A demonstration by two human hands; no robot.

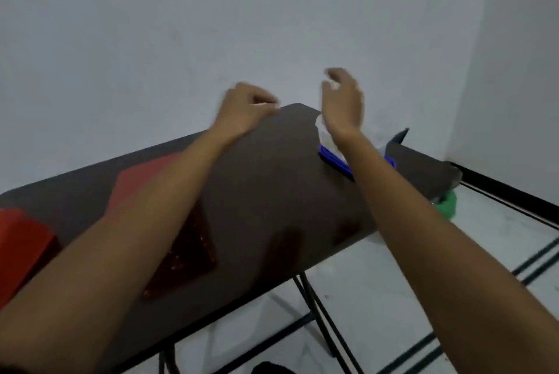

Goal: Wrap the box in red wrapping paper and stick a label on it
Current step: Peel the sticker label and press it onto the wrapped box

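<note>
Frame heavily motion-blurred. Both arms reach out over the dark table (272, 192), hands raised above its far end. Left hand (245, 109): fingers curled in, a pale fleck (267, 104) at the tips; cannot tell whether it is pinched there. Right hand (343, 104): fingers loosely bent, thumb apart, a white smear by the fingertips; grip likewise cannot be told. A white object on a blue base (325, 146) sits on the table's far right part, directly under the right wrist. A red-covered block (21, 240), probably the box, lies at the table's left end, well apart from both hands. Red paper (142, 183) and a dark red glittery sheet (187, 258) lie on the table under the left forearm. Risks, as judged: if the fleck is a label or tape, it may curl onto the fingers or onto itself on the long carry across the table to the block; the right wrist, dropping, may knock the blue-based object toward the table's far edge; the left forearm may drag or crease the red paper.
</note>
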